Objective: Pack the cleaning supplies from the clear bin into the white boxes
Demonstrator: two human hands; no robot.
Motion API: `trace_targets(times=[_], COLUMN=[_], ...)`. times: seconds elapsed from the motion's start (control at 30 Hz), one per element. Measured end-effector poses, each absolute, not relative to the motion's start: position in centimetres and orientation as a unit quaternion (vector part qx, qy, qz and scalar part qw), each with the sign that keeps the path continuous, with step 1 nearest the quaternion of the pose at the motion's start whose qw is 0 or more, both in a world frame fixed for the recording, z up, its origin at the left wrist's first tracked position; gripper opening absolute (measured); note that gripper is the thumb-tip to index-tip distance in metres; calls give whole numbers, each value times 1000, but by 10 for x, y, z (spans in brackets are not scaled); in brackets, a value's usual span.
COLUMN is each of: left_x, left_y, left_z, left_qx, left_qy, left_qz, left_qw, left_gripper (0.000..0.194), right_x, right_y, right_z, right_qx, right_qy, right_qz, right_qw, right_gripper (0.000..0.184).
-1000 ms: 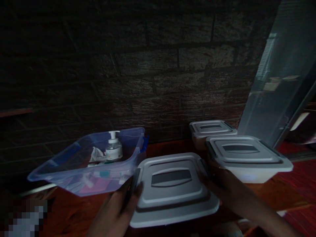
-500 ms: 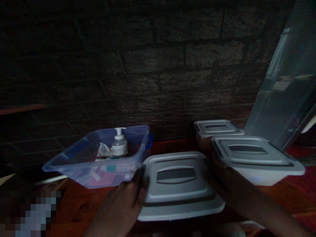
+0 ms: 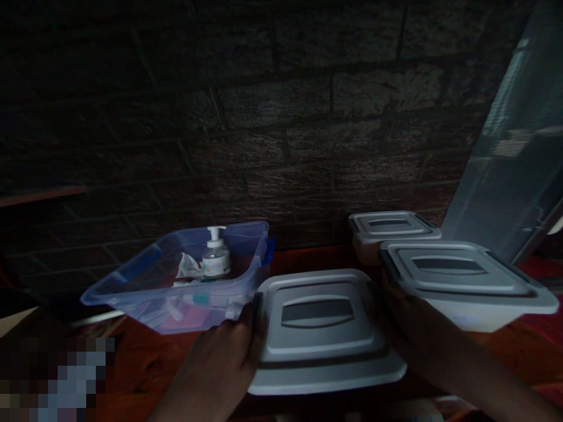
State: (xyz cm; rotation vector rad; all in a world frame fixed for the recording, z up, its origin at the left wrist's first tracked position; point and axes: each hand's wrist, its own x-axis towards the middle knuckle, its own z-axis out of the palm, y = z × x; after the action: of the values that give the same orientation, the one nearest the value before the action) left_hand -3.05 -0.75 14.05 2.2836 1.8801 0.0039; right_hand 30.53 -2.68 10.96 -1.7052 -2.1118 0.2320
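A lidded storage box (image 3: 321, 337) with a pale grey lid and a dark centre panel is right in front of me. My left hand (image 3: 229, 351) grips its left side at the dark latch, thumb near the lid's edge. On the opposite side my right hand (image 3: 404, 328) holds the box, its fingertips lost in shadow. Close behind the right hand stands another grey-lidded box (image 3: 457, 275). A clear bluish open bin (image 3: 145, 284) lies left of the held box, containing a pump bottle (image 3: 216, 259), crumpled white tissue and a pink item.
A smaller grey-lidded box (image 3: 391, 225) stands at the back right against the dark brick wall (image 3: 264, 129). The reddish-brown wooden table (image 3: 136, 357) runs beneath everything. A grey door-like panel (image 3: 497, 181) leans into view on the right. A blurred-out patch covers the lower left.
The view has shifted slightly to the left, so everything appears further right. Both hands keep their hold on the box, and the bin and other boxes stay in place.
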Motion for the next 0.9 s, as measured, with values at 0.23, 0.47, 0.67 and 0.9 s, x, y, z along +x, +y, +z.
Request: trace_targets(times=[0.23, 0.47, 0.67, 0.9], left_x=[-38, -39, -38, -32], left_y=[0, 12, 10, 10], left_z=[145, 129, 133, 141], left_qx=[748, 724, 720, 734], left_qy=[616, 615, 625, 611], left_qz=[135, 178, 135, 143], left_qw=[206, 258, 271, 260], left_gripper=[60, 63, 63, 56], right_x=[307, 303, 303, 301], right_y=[-24, -18, -16, -17], right_z=[128, 119, 116, 119], right_qx=[-600, -596, -605, -616], right_qy=[-763, -769, -760, -757], right_qz=[148, 123, 125, 121], right_qw=[189, 196, 200, 180], right_gripper=[38, 35, 30, 27])
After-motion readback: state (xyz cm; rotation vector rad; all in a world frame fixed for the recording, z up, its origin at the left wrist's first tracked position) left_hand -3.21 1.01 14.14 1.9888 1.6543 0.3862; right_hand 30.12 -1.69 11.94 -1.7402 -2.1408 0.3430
